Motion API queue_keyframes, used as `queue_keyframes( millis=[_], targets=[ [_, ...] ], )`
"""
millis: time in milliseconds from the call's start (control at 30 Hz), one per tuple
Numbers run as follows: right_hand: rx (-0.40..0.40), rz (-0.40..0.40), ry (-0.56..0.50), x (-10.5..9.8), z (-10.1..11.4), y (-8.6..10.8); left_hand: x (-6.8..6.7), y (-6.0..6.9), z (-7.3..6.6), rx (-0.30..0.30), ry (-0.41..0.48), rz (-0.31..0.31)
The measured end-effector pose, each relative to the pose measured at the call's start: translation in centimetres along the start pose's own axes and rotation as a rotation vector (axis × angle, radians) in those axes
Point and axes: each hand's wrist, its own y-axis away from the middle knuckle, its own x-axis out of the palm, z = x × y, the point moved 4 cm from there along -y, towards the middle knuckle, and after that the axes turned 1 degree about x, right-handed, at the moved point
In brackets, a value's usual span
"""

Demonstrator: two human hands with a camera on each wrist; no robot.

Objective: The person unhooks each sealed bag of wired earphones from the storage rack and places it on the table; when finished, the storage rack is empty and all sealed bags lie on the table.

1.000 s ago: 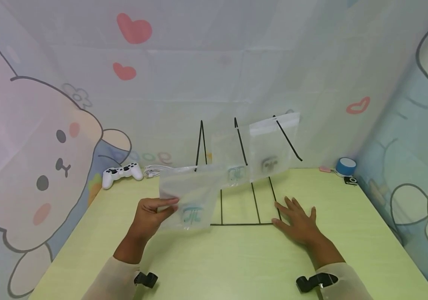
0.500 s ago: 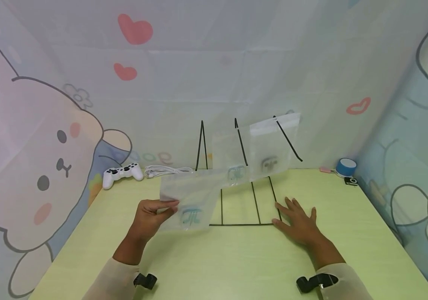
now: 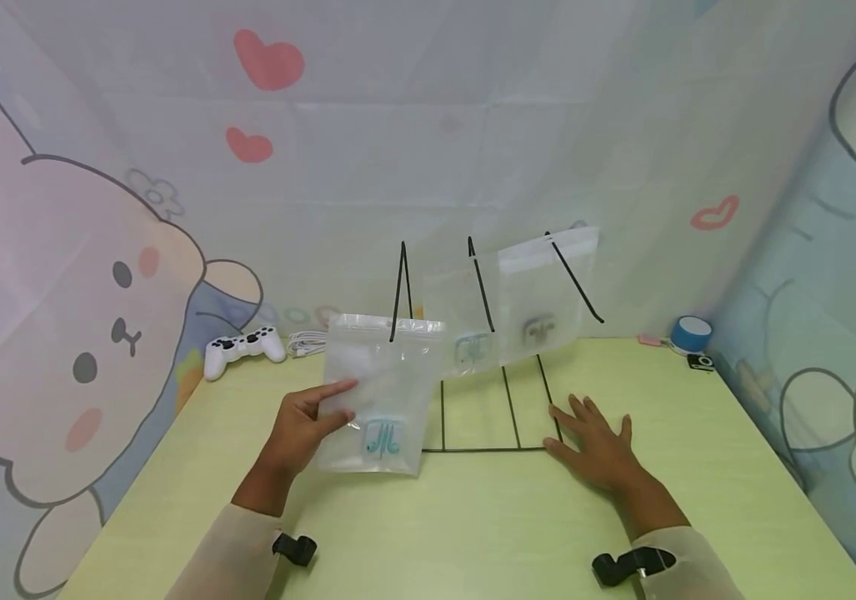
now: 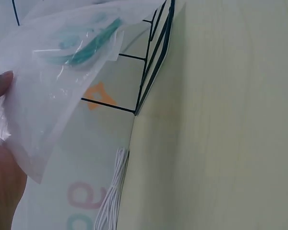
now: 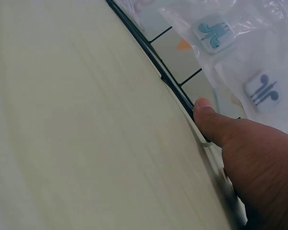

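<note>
A clear zip bag point(image 3: 378, 375) hangs from the left prong of a black wire display rack point(image 3: 473, 450). Teal wired earphones point(image 3: 382, 439) in a small clear case lie low inside it. At the bag's left edge is my left hand point(image 3: 294, 437), its thumb and index finger apart in front of the plastic. Two more zip bags hang on the other prongs: the middle bag point(image 3: 453, 300) holds a teal set, the right bag point(image 3: 533, 283) a dark one. My right hand point(image 3: 596, 446) lies with spread fingers on the rack's front right corner, thumb on the base wire.
A white game controller point(image 3: 245, 348) and a bundled white cable point(image 3: 307, 342) are at the back left. Near the back right stand a blue round item with a white top point(image 3: 693, 333), a small black device point(image 3: 701, 362) and a pink piece point(image 3: 650, 339). A printed cloth point(image 3: 473, 150) hangs behind.
My left thumb and index finger have parted from their pinch. The left bag has tilted upright, its zip strip now plainly showing and its lower edge lower. My right hand has stayed still.
</note>
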Motion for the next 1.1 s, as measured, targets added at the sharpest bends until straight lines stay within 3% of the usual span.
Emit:
queue_keyframes(
  millis=[400,667,933,1100],
  targets=[
    [0.003,0.002,0.006,0.1,0.1,-0.1,-1.5,-1.0,2.6,-0.170,0.039,-0.025],
    [0.003,0.003,0.014,-0.1,0.1,-0.2,-2.6,-1.3,4.2,-0.259,0.121,-0.045],
    [0.015,0.003,0.016,-0.2,0.2,-0.1,-3.1,-1.9,5.1,-0.279,0.201,-0.086],
    [0.017,0.003,0.019,-0.2,0.3,0.0,-3.3,-2.6,5.9,-0.312,0.190,-0.104]
  ],
)
